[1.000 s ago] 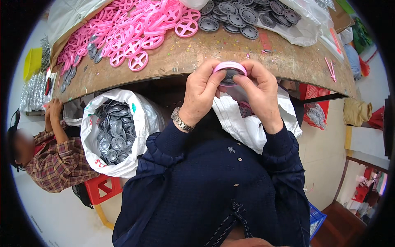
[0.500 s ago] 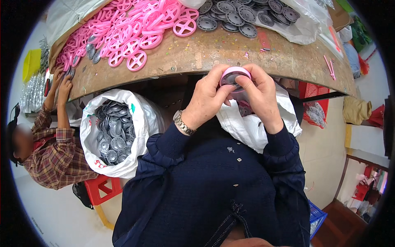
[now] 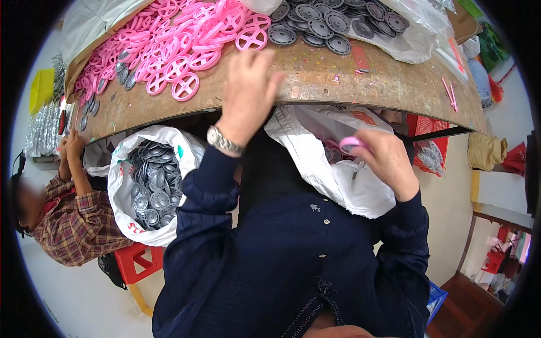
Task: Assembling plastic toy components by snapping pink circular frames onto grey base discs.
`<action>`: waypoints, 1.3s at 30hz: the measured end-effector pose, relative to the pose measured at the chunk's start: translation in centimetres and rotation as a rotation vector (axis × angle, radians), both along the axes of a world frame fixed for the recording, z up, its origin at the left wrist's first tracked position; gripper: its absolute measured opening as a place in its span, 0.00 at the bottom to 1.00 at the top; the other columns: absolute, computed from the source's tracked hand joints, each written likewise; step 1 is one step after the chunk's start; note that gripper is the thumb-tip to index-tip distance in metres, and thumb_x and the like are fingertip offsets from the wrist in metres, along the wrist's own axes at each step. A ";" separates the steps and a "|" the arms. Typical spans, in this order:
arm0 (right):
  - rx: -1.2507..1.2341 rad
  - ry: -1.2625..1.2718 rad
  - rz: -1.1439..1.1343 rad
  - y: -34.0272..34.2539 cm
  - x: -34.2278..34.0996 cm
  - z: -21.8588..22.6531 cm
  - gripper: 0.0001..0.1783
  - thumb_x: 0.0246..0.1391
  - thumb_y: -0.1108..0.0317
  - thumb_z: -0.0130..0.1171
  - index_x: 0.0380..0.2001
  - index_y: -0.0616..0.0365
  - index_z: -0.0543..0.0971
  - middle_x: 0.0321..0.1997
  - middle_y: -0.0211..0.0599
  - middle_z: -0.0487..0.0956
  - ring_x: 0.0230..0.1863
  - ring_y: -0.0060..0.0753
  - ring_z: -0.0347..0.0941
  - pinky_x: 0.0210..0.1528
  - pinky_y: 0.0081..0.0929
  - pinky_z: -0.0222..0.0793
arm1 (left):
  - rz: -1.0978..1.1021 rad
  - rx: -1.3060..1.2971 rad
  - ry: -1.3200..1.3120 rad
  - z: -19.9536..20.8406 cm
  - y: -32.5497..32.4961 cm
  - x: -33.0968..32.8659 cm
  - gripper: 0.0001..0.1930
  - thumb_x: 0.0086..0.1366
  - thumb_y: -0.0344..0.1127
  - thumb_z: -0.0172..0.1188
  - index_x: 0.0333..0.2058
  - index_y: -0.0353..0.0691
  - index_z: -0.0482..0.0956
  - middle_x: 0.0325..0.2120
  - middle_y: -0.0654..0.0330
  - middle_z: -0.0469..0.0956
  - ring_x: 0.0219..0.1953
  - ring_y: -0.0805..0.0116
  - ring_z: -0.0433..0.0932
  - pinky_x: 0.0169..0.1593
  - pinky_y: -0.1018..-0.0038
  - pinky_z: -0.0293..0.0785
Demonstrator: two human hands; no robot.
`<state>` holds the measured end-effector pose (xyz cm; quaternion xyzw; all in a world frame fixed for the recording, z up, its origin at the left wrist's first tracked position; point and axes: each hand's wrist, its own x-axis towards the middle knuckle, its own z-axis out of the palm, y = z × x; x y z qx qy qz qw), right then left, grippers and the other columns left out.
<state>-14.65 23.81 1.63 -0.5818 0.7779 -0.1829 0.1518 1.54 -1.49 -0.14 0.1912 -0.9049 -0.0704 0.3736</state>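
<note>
My left hand (image 3: pixel 248 98) is over the near edge of the table, fingers stretched out and a little smeared by motion, with nothing in it. It is nearest to the heap of pink spoked rings (image 3: pixel 186 85). My right hand (image 3: pixel 389 163) pinches a pink wheel (image 3: pixel 350 143) with a grey centre by its rim. That hand is above the mouth of a white sack (image 3: pixel 304 152) at my lap, in which more pink and grey wheels (image 3: pixel 332 151) partly show. Several grey discs (image 3: pixel 338 44) lie in a pile at the table's far side.
A white sack (image 3: pixel 121 174) full of grey discs stands at my left. Beyond it a person in a checked shirt (image 3: pixel 84 231) works at the table (image 3: pixel 315 79). A red stool (image 3: pixel 138 263) is below them, and a red basket (image 3: pixel 431 127) stands under the table at right.
My hands have parted. The left has let go of the wheel and moved left toward the pink rings; the right has carried the wheel down and right over the sack.
</note>
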 end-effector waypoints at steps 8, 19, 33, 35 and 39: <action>-0.144 0.001 -0.021 -1.8 -1.9 0.9 0.11 0.56 0.64 0.62 0.36 0.62 0.81 0.32 0.48 0.81 0.33 0.45 0.79 0.37 0.35 0.72 | 0.259 -0.183 -0.208 -0.8 -6.2 -3.0 0.22 0.56 0.49 0.69 0.41 0.40 0.77 0.34 0.51 0.77 0.43 0.51 0.75 0.39 0.58 0.76; -0.417 0.228 -0.327 -13.2 -8.7 -1.9 0.21 0.59 0.51 0.59 0.41 0.59 0.83 0.35 0.44 0.83 0.38 0.45 0.80 0.40 0.37 0.74 | 0.210 -0.127 -0.229 -1.7 -5.4 -2.8 0.10 0.55 0.39 0.68 0.34 0.42 0.80 0.36 0.54 0.76 0.43 0.51 0.75 0.39 0.57 0.74; -0.332 0.343 -0.410 -16.3 -10.1 -3.6 0.32 0.46 0.40 0.68 0.40 0.59 0.82 0.43 0.47 0.79 0.48 0.49 0.77 0.45 0.45 0.75 | 0.022 0.029 -0.088 -2.6 -3.3 -0.8 0.32 0.54 0.40 0.71 0.55 0.36 0.72 0.47 0.47 0.74 0.52 0.47 0.71 0.55 0.58 0.70; -0.309 0.275 -0.416 -16.3 -10.1 -3.2 0.31 0.46 0.42 0.68 0.40 0.59 0.81 0.42 0.47 0.80 0.46 0.51 0.77 0.45 0.45 0.74 | 0.013 0.038 -0.070 -2.6 -3.0 -0.9 0.32 0.53 0.40 0.71 0.55 0.36 0.71 0.47 0.47 0.74 0.51 0.47 0.71 0.55 0.57 0.70; -0.343 0.121 -0.432 -15.7 -9.6 -2.4 0.24 0.47 0.52 0.69 0.35 0.64 0.78 0.30 0.44 0.80 0.33 0.40 0.77 0.38 0.32 0.71 | -0.042 0.132 0.028 -2.3 -2.2 -0.9 0.36 0.50 0.36 0.72 0.58 0.37 0.67 0.46 0.48 0.74 0.49 0.48 0.72 0.54 0.57 0.69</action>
